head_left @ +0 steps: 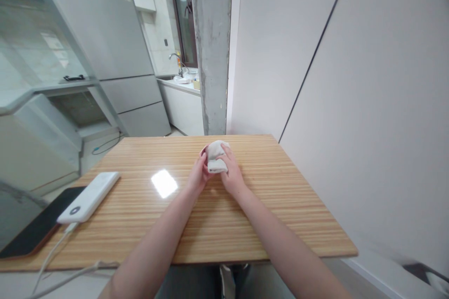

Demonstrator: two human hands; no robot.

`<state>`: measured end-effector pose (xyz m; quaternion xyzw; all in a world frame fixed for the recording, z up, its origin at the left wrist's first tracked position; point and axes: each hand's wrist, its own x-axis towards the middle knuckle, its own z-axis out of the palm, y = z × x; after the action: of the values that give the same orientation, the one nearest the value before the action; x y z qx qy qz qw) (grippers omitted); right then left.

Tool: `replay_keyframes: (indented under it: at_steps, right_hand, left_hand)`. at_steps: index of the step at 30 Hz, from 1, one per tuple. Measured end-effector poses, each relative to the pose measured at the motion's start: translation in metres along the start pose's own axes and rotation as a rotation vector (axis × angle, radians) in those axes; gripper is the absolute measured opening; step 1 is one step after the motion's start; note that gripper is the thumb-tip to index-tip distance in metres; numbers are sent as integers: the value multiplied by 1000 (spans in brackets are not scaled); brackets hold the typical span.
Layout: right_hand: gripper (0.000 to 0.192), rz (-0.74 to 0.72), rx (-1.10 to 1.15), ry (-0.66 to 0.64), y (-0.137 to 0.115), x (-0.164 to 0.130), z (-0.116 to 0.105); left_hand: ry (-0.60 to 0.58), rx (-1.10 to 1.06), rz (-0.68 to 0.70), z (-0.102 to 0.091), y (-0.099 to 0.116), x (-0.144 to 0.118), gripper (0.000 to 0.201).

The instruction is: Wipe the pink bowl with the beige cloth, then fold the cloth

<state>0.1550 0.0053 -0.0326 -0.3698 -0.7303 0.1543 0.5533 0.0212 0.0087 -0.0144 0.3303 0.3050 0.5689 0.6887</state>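
Observation:
Both of my hands are closed around a light grey-white cloth, folded into a small bundle, over the far middle part of the wooden table. My left hand grips the bundle's left side, its fingers partly hidden behind the cloth. From the right, my right hand lies over it with the fingers bent across the front. Whether anything is wrapped inside the cloth, I cannot tell.
At the table's left lies a white power bank with a white cable, beside a dark flat tablet-like slab. Behind stand a fridge, a sink counter and a concrete pillar. A white panelled wall rises along the right.

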Motion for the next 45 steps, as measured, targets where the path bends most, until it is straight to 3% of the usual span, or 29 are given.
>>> replay_keyframes:
  at_steps: [5,7,10,12,14,19,21,23,25,27,29,33,37,39,43,45]
  right_hand:
    - [23,29,70,126,11,3,-21]
    - [23,32,93,88,14,5,-24]
    - [27,56,62,24,11,4,-14]
    - [33,71,41,-7,6,3,-3]
    - [34,73,38,-16,3,1,4]
    - [24,54,54,103,10,4,-9]
    - [24,39,78,100,13,5,-17]
    - [26,25,90,57,13,5,-18]
    - [28,31,67,37,9,3,-11]
    - [33,52,38,33,4,0,-1]
    - [38,75,36,49,0,-3,6]
    - [30,75,91,139,5,-2,-2]
    - [26,21,120,52,11,3,-18]
    - [30,40,93,39,10,4,-16]
    - [46,104,87,50,3,0,2]
    - [48,109,94,70,1,-1,5]
  left_hand:
    - [-27,116,-356,2,-3,-4,52]
    - [-27,68,-343,4,-6,-4,46]
    - [33,-40,-154,7,-7,-2,37]
    - [77,-73,-12,7,-7,-1,40]
    - [91,-60,32,6,-7,-1,49]
    - [-33,-9,-290,-1,-5,-3,54]
    - [-76,-5,-355,0,-4,-4,51]
    - [-59,-35,-313,3,-3,-5,42]
    - [-24,-90,-184,8,-3,-5,38]
    - [0,-109,-10,10,-2,-4,41]
    - [12,-72,76,10,-2,-4,46]
    - [-60,-19,-93,6,0,-6,48]
    - [-109,-16,-210,6,-1,-7,47]
    - [-76,-44,-154,9,-1,-6,43]
    - [-92,-152,93,12,0,-4,37]
    - [-133,-149,88,10,-1,-4,41]
